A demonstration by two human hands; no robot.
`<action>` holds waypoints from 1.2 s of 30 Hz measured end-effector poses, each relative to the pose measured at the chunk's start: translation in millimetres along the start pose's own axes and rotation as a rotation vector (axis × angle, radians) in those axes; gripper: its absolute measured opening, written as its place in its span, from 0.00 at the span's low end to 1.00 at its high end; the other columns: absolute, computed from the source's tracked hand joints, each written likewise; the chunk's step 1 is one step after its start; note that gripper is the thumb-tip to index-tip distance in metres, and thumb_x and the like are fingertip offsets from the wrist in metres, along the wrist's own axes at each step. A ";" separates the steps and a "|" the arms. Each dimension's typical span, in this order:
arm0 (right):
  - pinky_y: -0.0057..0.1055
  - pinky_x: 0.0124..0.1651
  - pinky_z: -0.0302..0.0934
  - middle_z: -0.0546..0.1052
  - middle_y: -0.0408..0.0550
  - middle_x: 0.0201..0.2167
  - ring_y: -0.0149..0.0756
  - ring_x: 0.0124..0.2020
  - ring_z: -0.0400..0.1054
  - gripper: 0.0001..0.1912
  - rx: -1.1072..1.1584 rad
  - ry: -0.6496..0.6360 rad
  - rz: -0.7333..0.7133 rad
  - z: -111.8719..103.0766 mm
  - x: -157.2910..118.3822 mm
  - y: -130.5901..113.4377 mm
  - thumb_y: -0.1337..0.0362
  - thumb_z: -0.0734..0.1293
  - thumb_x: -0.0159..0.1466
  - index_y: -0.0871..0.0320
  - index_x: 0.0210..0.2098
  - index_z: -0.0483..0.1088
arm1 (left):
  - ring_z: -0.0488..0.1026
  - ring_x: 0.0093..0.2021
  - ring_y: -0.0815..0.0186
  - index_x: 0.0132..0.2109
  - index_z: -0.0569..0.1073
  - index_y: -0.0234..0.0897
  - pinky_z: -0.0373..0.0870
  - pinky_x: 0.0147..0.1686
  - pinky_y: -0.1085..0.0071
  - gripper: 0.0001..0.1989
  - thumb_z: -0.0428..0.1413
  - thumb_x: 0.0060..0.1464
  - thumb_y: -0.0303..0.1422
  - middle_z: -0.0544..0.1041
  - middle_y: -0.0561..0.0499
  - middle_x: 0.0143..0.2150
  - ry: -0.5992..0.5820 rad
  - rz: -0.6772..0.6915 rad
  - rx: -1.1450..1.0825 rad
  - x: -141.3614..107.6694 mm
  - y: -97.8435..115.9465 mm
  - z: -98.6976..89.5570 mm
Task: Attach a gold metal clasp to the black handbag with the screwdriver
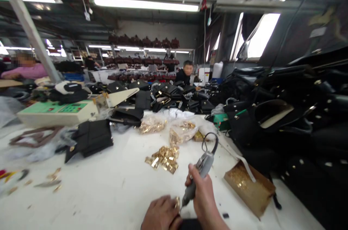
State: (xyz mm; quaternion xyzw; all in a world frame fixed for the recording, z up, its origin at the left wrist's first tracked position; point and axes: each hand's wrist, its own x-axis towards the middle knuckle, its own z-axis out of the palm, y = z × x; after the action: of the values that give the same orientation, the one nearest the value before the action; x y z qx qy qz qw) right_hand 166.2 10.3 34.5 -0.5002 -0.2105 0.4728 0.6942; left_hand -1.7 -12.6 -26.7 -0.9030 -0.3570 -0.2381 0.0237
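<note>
My right hand (202, 190) is wrapped round a grey corded power tool (201, 172), its tip pointing down and left. That tip is close to a small gold metal piece (177, 203), which my left hand (162, 212) pinches at the bottom centre. Under both hands lies a black item (190, 224), mostly cut off by the frame's lower edge. Beyond them a loose pile of gold metal plates (165, 157) rests on the white table (116, 190).
Bags of gold parts (182, 132) stand behind the pile. At right are a cardboard box (250, 186) and a high heap of black bags (296, 132). A black bag (92, 138), a green-topped machine (59, 110) and knife-like tools lie left. Two people are farther back.
</note>
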 end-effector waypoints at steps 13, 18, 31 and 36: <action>0.26 0.24 0.62 0.68 0.36 0.20 0.29 0.20 0.62 0.22 0.026 -0.030 -0.117 9.4 15.3 -21.4 0.51 0.78 0.55 0.58 0.31 0.66 | 0.71 0.58 0.55 0.49 0.77 0.45 0.67 0.55 0.55 0.09 0.58 0.65 0.38 0.80 0.53 0.54 -0.244 -0.191 -0.213 10.8 15.9 -25.7; 0.26 0.23 0.61 0.70 0.39 0.20 0.30 0.20 0.63 0.22 -0.095 -0.044 -0.113 12.3 14.6 -0.4 0.50 0.78 0.55 0.59 0.32 0.69 | 0.70 0.59 0.56 0.51 0.76 0.44 0.66 0.56 0.55 0.10 0.58 0.65 0.39 0.78 0.52 0.56 -0.237 -0.182 -0.199 10.2 14.6 -23.2; 0.28 0.23 0.61 0.71 0.40 0.18 0.32 0.20 0.64 0.19 -0.429 -0.139 -0.199 16.0 6.2 11.5 0.49 0.74 0.59 0.58 0.27 0.68 | 0.69 0.59 0.55 0.51 0.76 0.43 0.65 0.55 0.54 0.10 0.57 0.65 0.39 0.79 0.52 0.55 -0.241 -0.187 -0.205 9.8 14.5 -23.7; 0.28 0.24 0.60 0.69 0.40 0.17 0.31 0.19 0.62 0.15 -0.610 -0.278 -0.239 24.6 -1.1 3.1 0.56 0.71 0.58 0.57 0.22 0.67 | 0.69 0.59 0.55 0.50 0.76 0.44 0.65 0.56 0.53 0.09 0.57 0.65 0.38 0.79 0.53 0.54 -0.271 -0.216 -0.222 10.4 14.1 -24.2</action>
State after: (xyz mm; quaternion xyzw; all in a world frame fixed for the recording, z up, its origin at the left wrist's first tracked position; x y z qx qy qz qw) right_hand 145.5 21.6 42.0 -0.5873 -0.4916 0.3669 0.5281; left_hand 4.1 -21.7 1.2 -0.8803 -0.4231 -0.1535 -0.1498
